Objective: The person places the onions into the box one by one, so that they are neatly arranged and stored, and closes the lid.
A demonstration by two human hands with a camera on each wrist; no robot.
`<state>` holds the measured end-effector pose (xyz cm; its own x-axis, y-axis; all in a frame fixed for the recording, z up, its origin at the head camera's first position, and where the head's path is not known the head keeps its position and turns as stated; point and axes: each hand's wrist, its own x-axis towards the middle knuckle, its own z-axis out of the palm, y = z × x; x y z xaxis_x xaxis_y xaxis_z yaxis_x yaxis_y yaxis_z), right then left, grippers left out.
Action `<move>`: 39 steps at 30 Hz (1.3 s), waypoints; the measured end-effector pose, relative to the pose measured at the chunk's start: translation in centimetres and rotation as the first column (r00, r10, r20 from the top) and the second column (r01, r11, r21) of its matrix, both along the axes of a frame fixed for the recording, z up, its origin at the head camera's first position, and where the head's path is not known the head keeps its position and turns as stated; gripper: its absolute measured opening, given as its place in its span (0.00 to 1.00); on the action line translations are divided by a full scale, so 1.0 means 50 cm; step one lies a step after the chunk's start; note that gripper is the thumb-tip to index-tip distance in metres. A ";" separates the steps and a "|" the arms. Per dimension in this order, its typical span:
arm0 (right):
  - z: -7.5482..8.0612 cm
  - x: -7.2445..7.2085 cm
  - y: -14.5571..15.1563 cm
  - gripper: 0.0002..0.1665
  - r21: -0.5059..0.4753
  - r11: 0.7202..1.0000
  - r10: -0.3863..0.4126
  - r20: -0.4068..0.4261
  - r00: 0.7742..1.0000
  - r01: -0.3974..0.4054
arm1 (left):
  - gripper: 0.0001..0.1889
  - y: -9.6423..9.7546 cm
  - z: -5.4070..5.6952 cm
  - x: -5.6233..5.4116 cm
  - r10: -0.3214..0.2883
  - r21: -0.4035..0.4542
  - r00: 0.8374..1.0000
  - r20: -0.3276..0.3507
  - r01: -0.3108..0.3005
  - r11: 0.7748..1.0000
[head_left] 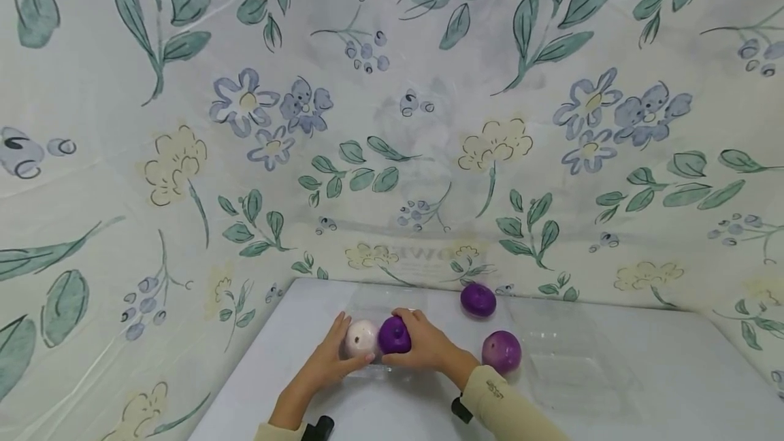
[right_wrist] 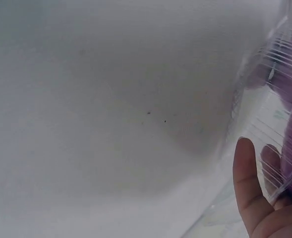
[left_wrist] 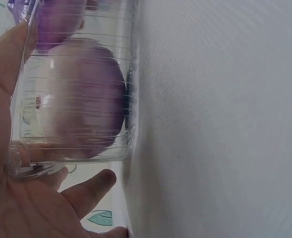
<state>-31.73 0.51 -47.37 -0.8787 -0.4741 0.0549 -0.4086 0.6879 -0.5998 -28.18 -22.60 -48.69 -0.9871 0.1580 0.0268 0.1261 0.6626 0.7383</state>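
A clear ribbed plastic container [left_wrist: 86, 159] sits on the white table, holding a white-and-purple, onion-like round vegetable [head_left: 361, 339] in its left half. My left hand [head_left: 333, 354] grips the container's left end, its thumb along the front and its fingers behind. In the left wrist view one digit lies along the rim, and other fingers spread past the end. My right hand [head_left: 429, 344] holds a deep purple onion-like vegetable [head_left: 394, 336] beside the white one, thumb in front and fingers over the back. Purple shows through the container's ribbed wall in the right wrist view, with fingers [right_wrist: 247, 178] at its edge.
Right of my right hand, a purple round vegetable [head_left: 501, 352] rests on the table [head_left: 429, 414]; a darker one [head_left: 478, 300] lies farther back. Another clear plastic container [head_left: 569, 366] stands at the right. A flower-patterned sheet [head_left: 392, 121] rises behind the table.
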 end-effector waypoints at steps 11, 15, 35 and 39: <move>0.013 0.007 -0.006 0.54 0.051 0.996 -0.072 -0.024 0.997 0.073 | 0.56 0.000 -0.001 -0.001 0.000 -0.003 1.000 -0.009 0.000 1.000; 0.013 0.007 -0.008 0.56 0.036 0.996 -0.075 -0.030 0.997 0.076 | 0.55 -0.001 0.000 -0.002 0.006 -0.005 1.000 -0.002 -0.006 1.000; 0.005 0.012 -0.012 0.52 0.048 0.992 -0.109 -0.176 0.978 0.119 | 0.55 0.002 -0.006 -0.002 -0.005 -0.002 1.000 -0.025 0.005 1.000; 0.001 0.009 -0.010 0.52 0.024 0.993 -0.113 -0.141 0.984 0.118 | 0.55 0.002 -0.007 -0.003 -0.009 0.001 1.000 -0.030 0.009 1.000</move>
<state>-31.27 0.03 -47.31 -0.9125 -0.3735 0.1666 -0.4032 0.7536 -0.5192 -28.33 -22.48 -49.06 -0.9844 0.1665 0.0563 0.1537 0.6604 0.7350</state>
